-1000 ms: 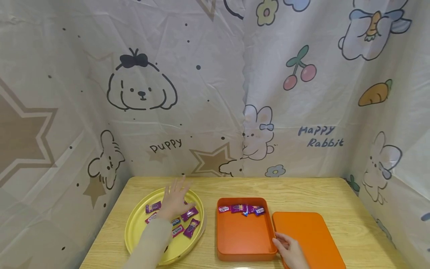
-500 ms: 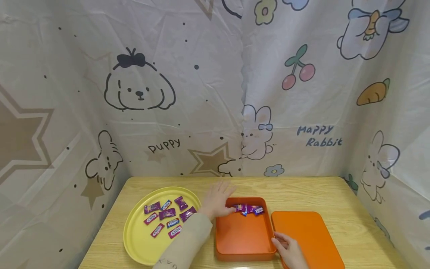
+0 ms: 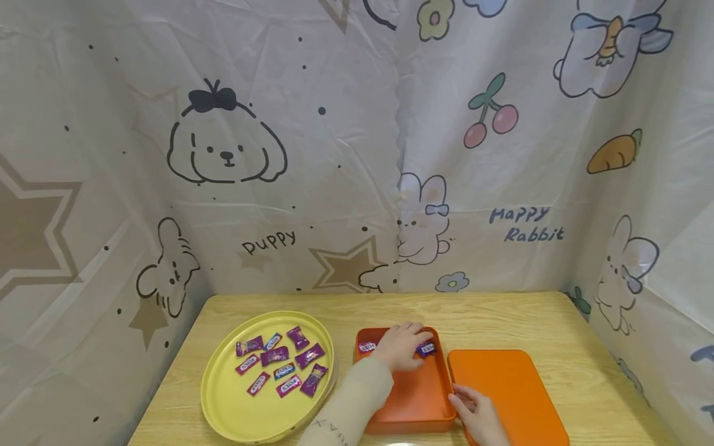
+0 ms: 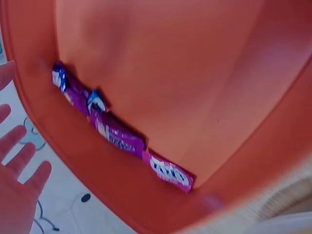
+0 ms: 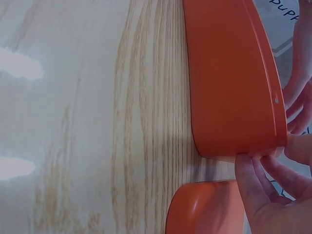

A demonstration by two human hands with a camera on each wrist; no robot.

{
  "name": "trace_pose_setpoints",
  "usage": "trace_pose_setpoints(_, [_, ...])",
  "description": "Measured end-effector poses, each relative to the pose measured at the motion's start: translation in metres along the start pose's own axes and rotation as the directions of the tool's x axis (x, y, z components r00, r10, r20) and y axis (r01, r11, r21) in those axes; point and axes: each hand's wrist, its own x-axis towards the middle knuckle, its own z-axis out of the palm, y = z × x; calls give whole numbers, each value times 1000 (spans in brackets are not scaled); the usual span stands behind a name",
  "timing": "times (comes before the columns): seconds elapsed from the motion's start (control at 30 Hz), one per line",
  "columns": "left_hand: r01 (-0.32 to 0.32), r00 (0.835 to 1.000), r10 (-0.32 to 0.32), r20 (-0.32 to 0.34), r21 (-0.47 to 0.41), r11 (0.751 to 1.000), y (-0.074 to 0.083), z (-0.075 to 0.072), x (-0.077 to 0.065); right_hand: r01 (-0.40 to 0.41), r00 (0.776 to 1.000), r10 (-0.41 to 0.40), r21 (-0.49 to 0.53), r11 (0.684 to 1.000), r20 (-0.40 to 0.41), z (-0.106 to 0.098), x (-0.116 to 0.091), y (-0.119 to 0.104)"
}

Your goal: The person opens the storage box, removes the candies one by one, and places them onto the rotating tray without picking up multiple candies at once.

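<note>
An orange box (image 3: pixel 418 399) holds a row of small wrapped candies (image 4: pixel 117 135), purple, pink and blue, along its far wall. Over that wall reaches my left hand (image 3: pixel 398 348), its fingers spread and nothing in them; it hides part of the row in the head view. In the left wrist view its fingers (image 4: pixel 19 163) appear beyond the box's edge. At the box's near right corner my right hand (image 3: pixel 478 414) grips the wall, thumb over the rim and fingers against the outside, as the right wrist view shows.
To the left stands a round yellow tray (image 3: pixel 229 406) with several wrapped candies (image 3: pixel 275 355) scattered on it. A flat orange lid (image 3: pixel 510 384) lies on the wooden table (image 3: pixel 502 316) right of the box. A printed curtain (image 3: pixel 334 124) hangs behind and around the table.
My left hand has moved right, from above the yellow tray to the far side of the orange box. My right hand keeps its grip on the corner.
</note>
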Motion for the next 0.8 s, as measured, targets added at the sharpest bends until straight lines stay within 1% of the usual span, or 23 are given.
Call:
trace_pose_setpoints(0.1, [-17,999,17,29,7,1000,5,4,4,-10,1000,10,6,1000,3,0,0,0])
trace_pose_setpoints(0.13, [-27,999,27,25,10,1000,5,9,7,-15,1000,15,10,1000,3,0,-1,0])
trace_pose_setpoints(0.2, [-15,998,15,64,7,1000,10,8,8,-16,1000,16,5,1000,6,0,-1,0])
trace_pose_setpoints(0.33, [41,989,-40,139,-4,999,17,14,14,-26,1000,26,4,1000,4,0,0,-1])
trace_pose_setpoints(0.37, [69,983,-68,170,-3,998,20,11,13,-29,1000,29,6,1000,4,-1,0,-1])
trace_pose_setpoints(0.4, [89,979,-87,184,-3,996,22,13,15,-30,1000,30,4,1000,7,-1,0,-1])
trace_pose_setpoints(0.47, [117,973,-114,199,-1,993,25,17,17,-40,999,40,7,999,11,-1,1,-1])
trace_pose_setpoints(0.53, [132,968,-128,217,-4,991,28,19,18,-48,999,48,11,999,14,-1,2,-1])
trace_pose_setpoints(0.7, [148,959,-140,246,-13,989,33,21,18,-67,998,66,32,997,21,0,1,-2])
trace_pose_setpoints(0.8, [155,958,-151,243,1,988,34,20,17,-66,998,65,42,997,23,0,1,-3])
